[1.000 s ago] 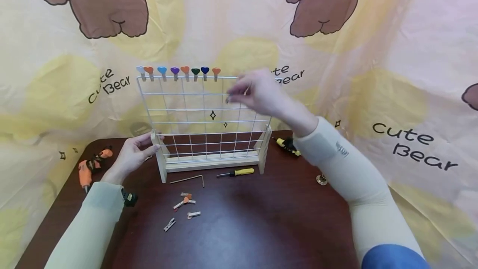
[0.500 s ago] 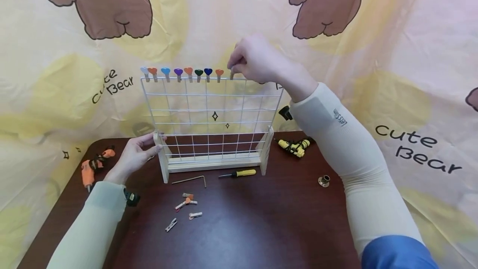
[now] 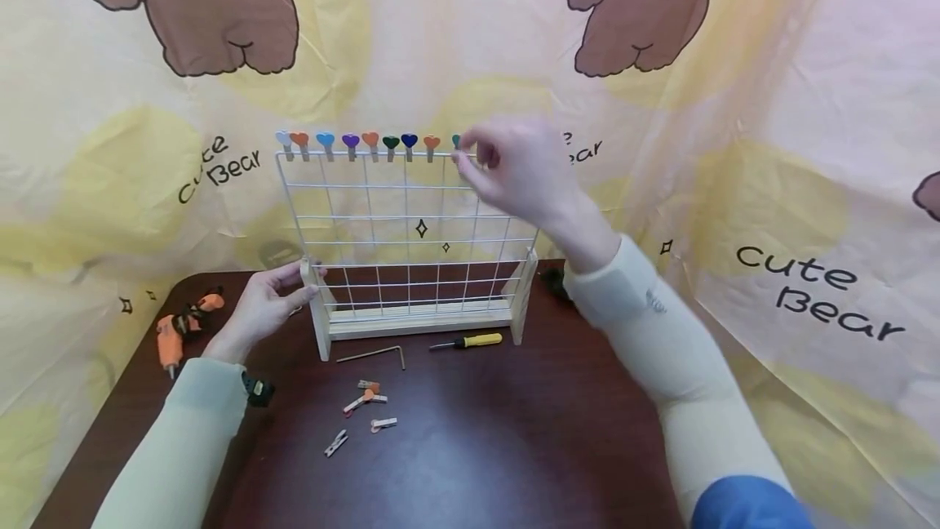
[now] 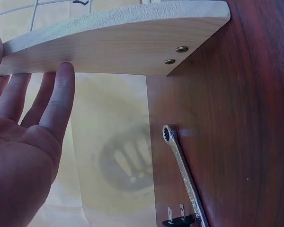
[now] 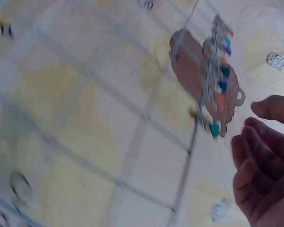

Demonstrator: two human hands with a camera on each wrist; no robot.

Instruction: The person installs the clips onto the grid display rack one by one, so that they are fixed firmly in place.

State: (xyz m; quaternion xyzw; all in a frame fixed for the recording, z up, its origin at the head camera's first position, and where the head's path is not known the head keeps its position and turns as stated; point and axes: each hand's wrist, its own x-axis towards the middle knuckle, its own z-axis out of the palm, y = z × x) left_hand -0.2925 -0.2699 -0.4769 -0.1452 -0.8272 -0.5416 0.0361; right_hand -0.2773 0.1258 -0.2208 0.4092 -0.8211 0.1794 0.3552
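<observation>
A white wire grid rack stands upright in wooden side pieces. My left hand grips its left wooden side piece, with thumb and fingers on opposite edges. Along the top wire sits a row of clothespins with coloured hearts; the rightmost one showing is a teal clothespin. My right hand is just right of it, partly covering it in the head view. In the right wrist view its fingers are loosely bent, thumb apart, with nothing between them and a gap to the teal clothespin.
Several loose clothespins lie on the dark table in front. Nearer the rack are a hex key and a yellow-handled screwdriver. An orange glue gun lies at left. The left wrist view shows a wrench and a plug.
My right hand raised a clothespin to the top wire, let go of it there, and has moved down and slightly right. The left hand keeps its grip on the side piece.
</observation>
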